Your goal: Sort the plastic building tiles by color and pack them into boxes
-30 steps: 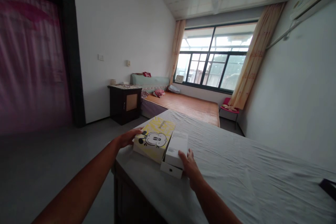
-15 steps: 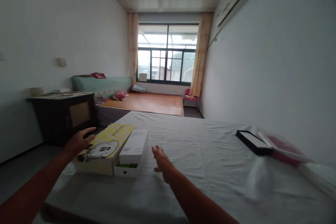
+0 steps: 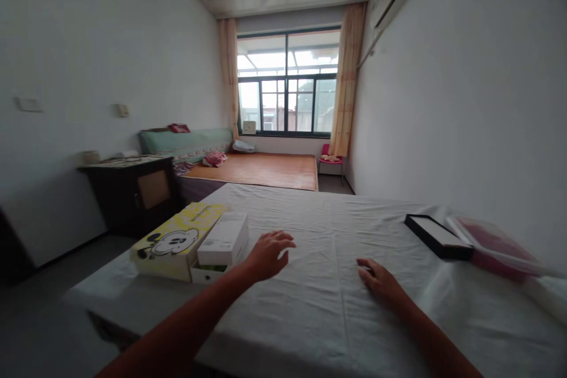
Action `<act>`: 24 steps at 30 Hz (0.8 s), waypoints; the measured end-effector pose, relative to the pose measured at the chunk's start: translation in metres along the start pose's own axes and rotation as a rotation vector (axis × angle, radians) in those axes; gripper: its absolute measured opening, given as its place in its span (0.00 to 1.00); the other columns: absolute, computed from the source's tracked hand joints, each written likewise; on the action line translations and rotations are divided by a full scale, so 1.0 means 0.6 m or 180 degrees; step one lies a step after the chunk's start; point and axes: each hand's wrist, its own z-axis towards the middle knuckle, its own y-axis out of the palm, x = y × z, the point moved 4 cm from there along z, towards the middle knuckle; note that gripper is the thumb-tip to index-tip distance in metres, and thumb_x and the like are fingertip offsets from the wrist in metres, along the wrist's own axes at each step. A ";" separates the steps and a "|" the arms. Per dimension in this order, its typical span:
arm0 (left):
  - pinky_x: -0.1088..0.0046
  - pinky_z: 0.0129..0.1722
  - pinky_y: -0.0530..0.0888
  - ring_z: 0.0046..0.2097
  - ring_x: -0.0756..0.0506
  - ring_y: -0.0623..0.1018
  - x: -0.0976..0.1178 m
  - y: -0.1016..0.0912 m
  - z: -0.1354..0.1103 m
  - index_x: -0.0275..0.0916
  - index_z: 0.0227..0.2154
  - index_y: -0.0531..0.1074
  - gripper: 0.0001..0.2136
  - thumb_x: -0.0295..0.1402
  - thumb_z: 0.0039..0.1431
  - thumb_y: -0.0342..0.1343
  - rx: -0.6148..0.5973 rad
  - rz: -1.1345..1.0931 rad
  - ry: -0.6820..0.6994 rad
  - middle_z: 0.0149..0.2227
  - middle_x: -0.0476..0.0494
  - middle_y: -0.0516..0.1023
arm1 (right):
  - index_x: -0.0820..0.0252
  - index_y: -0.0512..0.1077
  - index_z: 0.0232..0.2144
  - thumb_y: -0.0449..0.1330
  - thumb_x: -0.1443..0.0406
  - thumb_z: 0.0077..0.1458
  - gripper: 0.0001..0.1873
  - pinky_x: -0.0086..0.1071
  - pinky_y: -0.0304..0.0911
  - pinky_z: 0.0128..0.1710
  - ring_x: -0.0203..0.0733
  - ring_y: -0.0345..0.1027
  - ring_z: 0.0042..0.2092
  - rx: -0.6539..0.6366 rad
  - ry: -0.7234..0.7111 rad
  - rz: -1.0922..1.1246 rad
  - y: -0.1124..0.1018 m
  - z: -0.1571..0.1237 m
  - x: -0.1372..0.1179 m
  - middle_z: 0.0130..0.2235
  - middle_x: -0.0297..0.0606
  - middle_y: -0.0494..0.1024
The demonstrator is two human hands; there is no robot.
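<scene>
My left hand is over the white cloth with its fingers apart and nothing in it, just right of the white boxes. Farther right, my right hand is low over the cloth, fingers loosely stretched and holding nothing. On the left lies a yellow and white box with a cartoon face on its top. Against its right side stands a white box, resting on an open white box with something green inside. My left forearm covers part of the lower box.
White cloth covers the surface before me. To the right lie a black-edged shallow box and a clear-lidded container with reddish contents. A dark cabinet stands at left; beyond is a bed below the window.
My left hand has moved right, from beside the yellow box across to the right of the white boxes. My right hand has moved right, away from the boxes. The view has shifted slightly.
</scene>
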 end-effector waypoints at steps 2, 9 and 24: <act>0.60 0.59 0.56 0.54 0.40 0.67 0.006 0.013 -0.018 0.47 0.41 0.75 0.15 0.30 0.50 0.51 0.0088 0.0073 -0.0143 0.50 0.45 0.73 | 0.58 0.72 0.43 0.56 0.51 0.45 0.25 0.38 0.66 0.41 0.47 0.71 0.39 -0.0083 -0.0059 0.0081 -0.010 0.002 0.031 0.40 0.39 0.77; 0.50 0.59 0.49 0.61 0.37 0.56 -0.065 -0.096 -0.088 0.44 0.52 0.66 0.20 0.34 0.54 0.50 0.0588 0.1522 -0.1471 0.59 0.42 0.63 | 0.51 0.76 0.35 0.59 0.52 0.42 0.18 0.40 0.61 0.49 0.51 0.69 0.44 -0.0180 -0.0393 -0.0282 -0.014 0.009 0.045 0.40 0.36 0.79; 0.58 0.55 0.59 0.60 0.39 0.59 -0.101 -0.139 -0.141 0.48 0.55 0.63 0.25 0.37 0.52 0.51 0.0035 0.1767 -0.1764 0.60 0.44 0.61 | 0.51 0.77 0.33 0.59 0.53 0.41 0.17 0.40 0.60 0.49 0.51 0.69 0.43 -0.0248 -0.0474 -0.0200 -0.016 0.004 0.034 0.38 0.36 0.79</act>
